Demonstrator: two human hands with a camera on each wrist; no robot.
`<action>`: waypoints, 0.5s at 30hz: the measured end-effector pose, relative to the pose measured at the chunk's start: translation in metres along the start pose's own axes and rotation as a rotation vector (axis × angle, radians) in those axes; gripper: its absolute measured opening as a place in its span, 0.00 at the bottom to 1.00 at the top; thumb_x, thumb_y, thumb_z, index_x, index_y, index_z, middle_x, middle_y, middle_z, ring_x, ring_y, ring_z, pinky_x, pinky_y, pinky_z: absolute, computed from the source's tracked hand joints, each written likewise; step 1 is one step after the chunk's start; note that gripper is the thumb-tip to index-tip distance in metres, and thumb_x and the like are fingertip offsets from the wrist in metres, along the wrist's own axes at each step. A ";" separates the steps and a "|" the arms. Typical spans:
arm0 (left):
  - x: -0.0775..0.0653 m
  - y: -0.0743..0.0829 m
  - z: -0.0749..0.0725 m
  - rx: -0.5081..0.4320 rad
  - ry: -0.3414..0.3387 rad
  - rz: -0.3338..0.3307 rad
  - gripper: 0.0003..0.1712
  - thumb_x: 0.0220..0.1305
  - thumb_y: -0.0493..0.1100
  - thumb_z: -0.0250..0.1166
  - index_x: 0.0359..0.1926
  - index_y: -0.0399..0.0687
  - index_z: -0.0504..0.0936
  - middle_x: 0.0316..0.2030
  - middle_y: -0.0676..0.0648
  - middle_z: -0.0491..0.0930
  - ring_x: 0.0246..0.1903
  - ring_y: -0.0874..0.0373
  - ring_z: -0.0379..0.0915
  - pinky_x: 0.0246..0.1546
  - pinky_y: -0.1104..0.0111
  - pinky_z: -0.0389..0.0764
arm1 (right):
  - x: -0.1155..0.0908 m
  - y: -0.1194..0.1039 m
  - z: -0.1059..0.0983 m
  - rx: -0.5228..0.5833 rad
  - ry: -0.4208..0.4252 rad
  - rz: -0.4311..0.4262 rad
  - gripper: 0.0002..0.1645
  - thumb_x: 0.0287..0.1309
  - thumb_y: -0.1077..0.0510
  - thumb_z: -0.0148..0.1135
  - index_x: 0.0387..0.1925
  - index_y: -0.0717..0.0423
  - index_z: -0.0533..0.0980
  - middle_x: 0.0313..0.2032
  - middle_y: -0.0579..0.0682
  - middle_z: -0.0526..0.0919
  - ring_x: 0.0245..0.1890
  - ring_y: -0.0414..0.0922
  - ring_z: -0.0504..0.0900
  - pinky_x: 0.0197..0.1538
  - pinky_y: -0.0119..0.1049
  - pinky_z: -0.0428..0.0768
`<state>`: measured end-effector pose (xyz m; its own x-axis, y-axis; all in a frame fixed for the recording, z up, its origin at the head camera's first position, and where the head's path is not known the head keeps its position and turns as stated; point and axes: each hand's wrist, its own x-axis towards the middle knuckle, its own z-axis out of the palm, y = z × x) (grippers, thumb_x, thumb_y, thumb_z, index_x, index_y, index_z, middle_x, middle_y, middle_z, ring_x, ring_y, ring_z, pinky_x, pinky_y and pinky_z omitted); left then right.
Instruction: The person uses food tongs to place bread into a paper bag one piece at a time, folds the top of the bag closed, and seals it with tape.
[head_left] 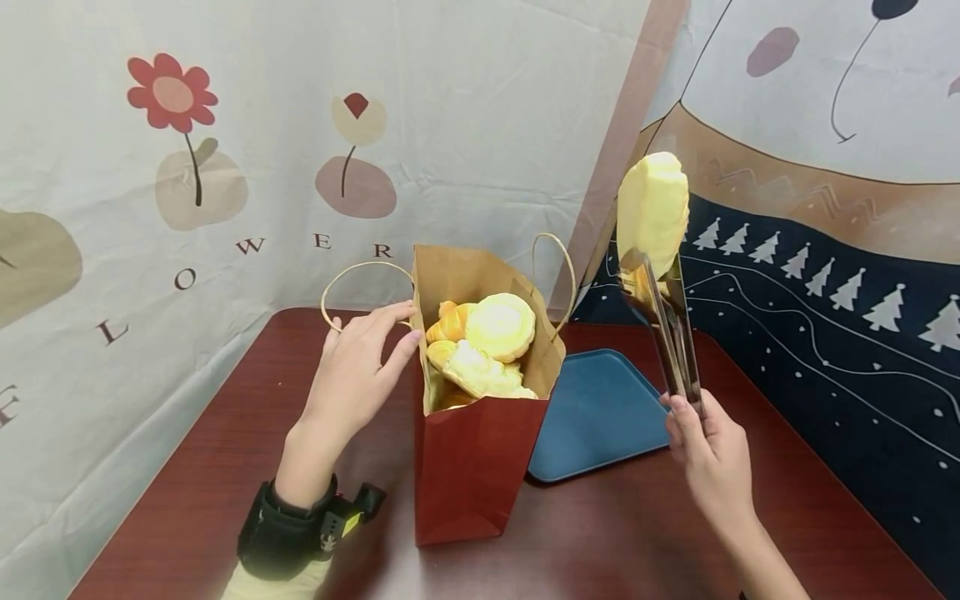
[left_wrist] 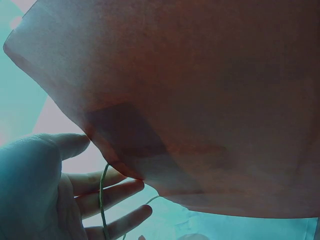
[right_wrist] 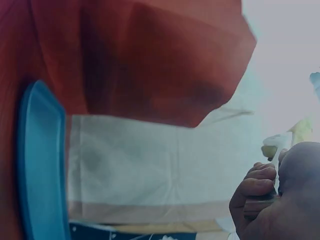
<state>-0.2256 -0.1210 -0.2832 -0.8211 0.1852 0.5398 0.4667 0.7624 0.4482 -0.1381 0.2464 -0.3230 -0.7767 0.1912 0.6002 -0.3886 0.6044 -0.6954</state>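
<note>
A red paper bag with twisted cord handles stands upright, holding several breads, among them a round bun and a small croissant. My left hand is at the bag's left rim, fingers extended, thumb and fingertips right at the paper edge. In the left wrist view, the cord handle passes across the fingers. To the right of the bag, my right hand grips metal tongs pointing upward. Between the tongs' ends is a pale yellow oblong bread, raised above the bag's rim.
A blue tray lies on the dark red-brown table, behind and right of the bag. Printed cloth hangs behind the table, and a dark patterned part runs along its right side.
</note>
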 end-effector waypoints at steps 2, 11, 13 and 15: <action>0.000 0.000 0.000 0.000 0.001 -0.001 0.25 0.69 0.60 0.49 0.62 0.58 0.73 0.61 0.53 0.74 0.59 0.47 0.69 0.65 0.37 0.49 | -0.002 -0.008 0.002 0.030 -0.010 -0.037 0.08 0.68 0.66 0.47 0.39 0.61 0.75 0.15 0.42 0.64 0.12 0.36 0.62 0.15 0.32 0.60; -0.001 0.000 0.000 -0.001 0.004 0.001 0.25 0.69 0.59 0.50 0.61 0.57 0.73 0.61 0.53 0.74 0.60 0.47 0.68 0.64 0.36 0.49 | -0.011 -0.028 0.013 -0.030 -0.197 -0.166 0.09 0.65 0.69 0.51 0.37 0.54 0.74 0.15 0.39 0.64 0.12 0.33 0.61 0.15 0.26 0.61; -0.001 0.001 0.000 -0.002 0.003 0.002 0.25 0.69 0.59 0.50 0.61 0.57 0.73 0.61 0.54 0.74 0.60 0.47 0.68 0.64 0.37 0.49 | -0.014 -0.029 0.016 -0.091 -0.238 -0.173 0.09 0.65 0.66 0.53 0.36 0.47 0.73 0.16 0.38 0.64 0.14 0.32 0.61 0.16 0.25 0.62; -0.001 0.001 0.000 -0.003 0.003 0.002 0.25 0.69 0.60 0.50 0.62 0.58 0.73 0.62 0.54 0.74 0.60 0.47 0.68 0.64 0.37 0.49 | -0.016 -0.029 0.018 -0.158 -0.265 -0.178 0.08 0.64 0.63 0.55 0.36 0.45 0.73 0.17 0.37 0.64 0.16 0.32 0.62 0.19 0.25 0.63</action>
<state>-0.2247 -0.1205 -0.2832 -0.8192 0.1852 0.5428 0.4694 0.7604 0.4489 -0.1237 0.2120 -0.3199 -0.8133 -0.1229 0.5687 -0.4643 0.7262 -0.5070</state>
